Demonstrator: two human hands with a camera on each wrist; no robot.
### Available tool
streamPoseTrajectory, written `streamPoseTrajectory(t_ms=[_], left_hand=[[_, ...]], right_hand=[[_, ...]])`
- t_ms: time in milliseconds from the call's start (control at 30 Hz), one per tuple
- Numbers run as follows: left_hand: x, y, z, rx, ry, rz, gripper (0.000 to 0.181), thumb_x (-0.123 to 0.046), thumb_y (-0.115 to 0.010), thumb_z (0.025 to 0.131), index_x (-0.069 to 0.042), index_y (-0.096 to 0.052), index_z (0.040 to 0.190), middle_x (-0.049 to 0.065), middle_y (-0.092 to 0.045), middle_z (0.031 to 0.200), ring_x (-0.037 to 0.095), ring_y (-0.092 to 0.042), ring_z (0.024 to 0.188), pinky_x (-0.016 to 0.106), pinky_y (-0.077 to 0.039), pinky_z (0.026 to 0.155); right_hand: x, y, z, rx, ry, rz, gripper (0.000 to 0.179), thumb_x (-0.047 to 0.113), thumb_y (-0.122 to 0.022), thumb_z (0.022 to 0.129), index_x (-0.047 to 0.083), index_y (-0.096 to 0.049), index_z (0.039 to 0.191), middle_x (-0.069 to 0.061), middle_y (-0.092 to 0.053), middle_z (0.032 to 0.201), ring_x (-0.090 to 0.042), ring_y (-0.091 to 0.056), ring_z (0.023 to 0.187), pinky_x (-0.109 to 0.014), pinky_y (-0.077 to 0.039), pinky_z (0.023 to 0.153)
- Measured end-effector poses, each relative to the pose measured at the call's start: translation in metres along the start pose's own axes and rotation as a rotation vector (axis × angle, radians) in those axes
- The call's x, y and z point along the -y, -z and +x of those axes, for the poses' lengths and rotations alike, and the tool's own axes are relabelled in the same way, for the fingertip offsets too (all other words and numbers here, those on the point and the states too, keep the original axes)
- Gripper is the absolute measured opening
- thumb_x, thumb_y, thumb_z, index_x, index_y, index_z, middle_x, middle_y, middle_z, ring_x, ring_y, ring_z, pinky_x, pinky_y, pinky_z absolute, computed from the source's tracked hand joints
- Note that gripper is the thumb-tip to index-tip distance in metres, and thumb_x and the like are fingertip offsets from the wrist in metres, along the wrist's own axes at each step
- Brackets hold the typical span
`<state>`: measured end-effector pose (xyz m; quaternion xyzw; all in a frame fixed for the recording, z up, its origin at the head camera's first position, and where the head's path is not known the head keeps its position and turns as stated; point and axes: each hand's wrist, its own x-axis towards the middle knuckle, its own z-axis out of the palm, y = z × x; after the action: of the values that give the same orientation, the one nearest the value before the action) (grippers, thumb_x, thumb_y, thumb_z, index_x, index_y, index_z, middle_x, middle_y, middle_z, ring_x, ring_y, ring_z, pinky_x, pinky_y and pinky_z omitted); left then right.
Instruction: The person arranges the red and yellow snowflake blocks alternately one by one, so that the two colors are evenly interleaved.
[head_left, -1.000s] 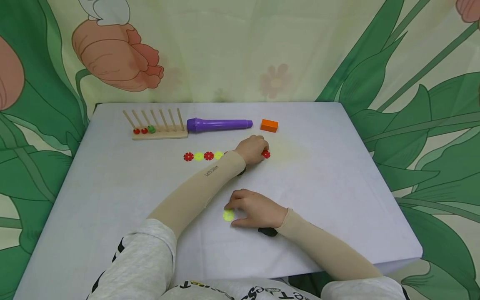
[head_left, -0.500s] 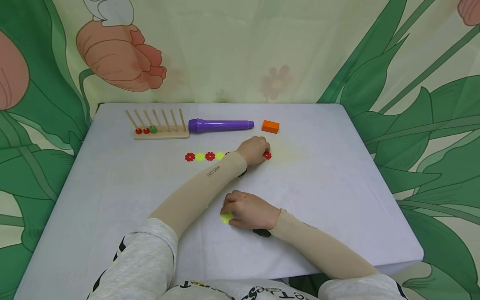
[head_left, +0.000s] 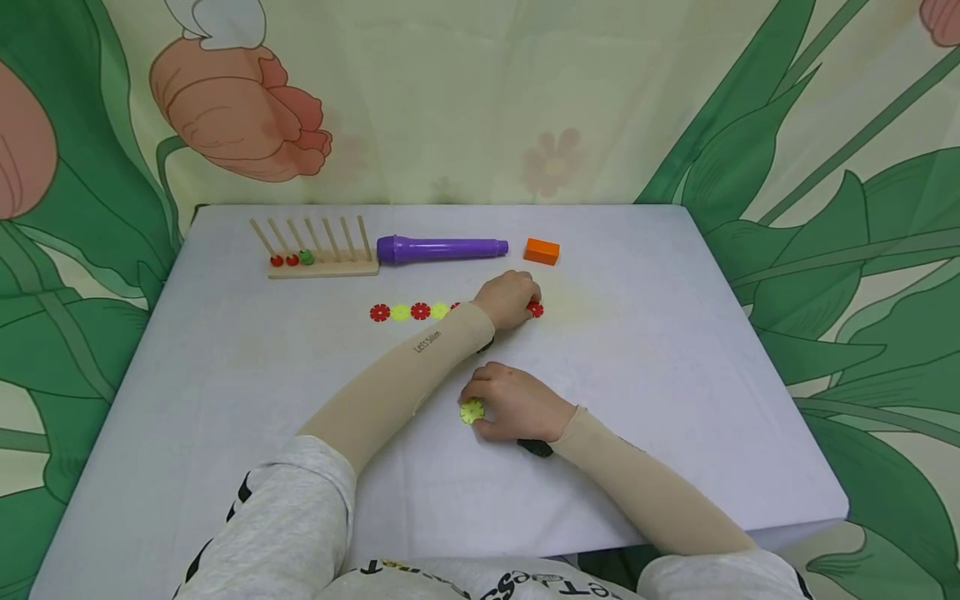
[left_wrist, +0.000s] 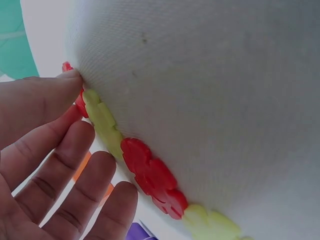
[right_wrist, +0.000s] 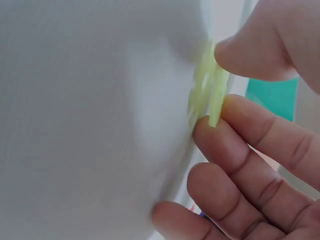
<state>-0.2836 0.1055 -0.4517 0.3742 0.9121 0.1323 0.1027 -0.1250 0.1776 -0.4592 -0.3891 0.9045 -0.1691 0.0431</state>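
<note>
A row of interlocking flower-shaped discs, red (head_left: 380,312) and yellow (head_left: 401,312), lies across the table, its middle hidden under my left hand (head_left: 507,300). That hand's thumb and forefinger pinch the red disc (head_left: 536,309) at the right end. In the left wrist view, yellow and red discs (left_wrist: 154,177) run past the other, loosely bent fingers. Nearer my body, my right hand (head_left: 521,405) pinches a separate yellow flower disc (head_left: 472,411) between thumb and fingers. The right wrist view has this yellow disc (right_wrist: 218,95) edge-on, just off the white cloth.
Behind the row stands a wooden peg rack (head_left: 322,270) with red and green beads on its left side. A purple microphone-shaped tube (head_left: 442,250) lies to its right, followed by an orange block (head_left: 542,252). White cloth covers the table (head_left: 660,358); a printed curtain hangs behind.
My right hand first shifts slightly left and takes hold of the yellow disc. It then moves forward and right with the disc. The left hand stays at the row.
</note>
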Motion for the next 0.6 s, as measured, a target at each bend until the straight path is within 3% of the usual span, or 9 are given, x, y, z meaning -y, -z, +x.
streamPoseTrajectory(t_ms=[167,333,600], left_hand=[[0.0,-0.001,0.001,-0.01,0.005,-0.005,0.021,-0.017,-0.07,0.099,-0.013,-0.076,0.119,0.005,-0.069,0.119,0.023,-0.061,0.111,0.035,-0.054,0.101],[0.0,0.0,0.001,-0.005,0.021,-0.002,0.022,-0.017,-0.07,0.099,-0.013,-0.076,0.12,0.005,-0.07,0.121,0.022,-0.062,0.113,0.035,-0.054,0.103],[0.0,-0.002,0.002,-0.002,0.021,0.002,0.023,-0.019,-0.072,0.098,-0.013,-0.075,0.12,0.004,-0.069,0.116,0.021,-0.06,0.108,0.034,-0.054,0.1]], right_hand=[[-0.026,0.011,-0.009,-0.054,-0.102,0.051,0.021,0.009,-0.077,0.079,0.012,-0.079,0.1,0.002,-0.072,0.098,-0.016,-0.065,0.096,-0.034,-0.056,0.092],[-0.052,0.022,-0.016,-0.116,-0.152,0.077,0.019,0.008,-0.08,0.08,0.009,-0.081,0.099,0.0,-0.074,0.096,-0.018,-0.067,0.093,-0.038,-0.056,0.091],[-0.086,0.038,-0.022,-0.155,-0.286,0.107,0.022,0.008,-0.082,0.082,0.006,-0.081,0.103,-0.006,-0.076,0.099,-0.02,-0.066,0.091,-0.041,-0.055,0.089]])
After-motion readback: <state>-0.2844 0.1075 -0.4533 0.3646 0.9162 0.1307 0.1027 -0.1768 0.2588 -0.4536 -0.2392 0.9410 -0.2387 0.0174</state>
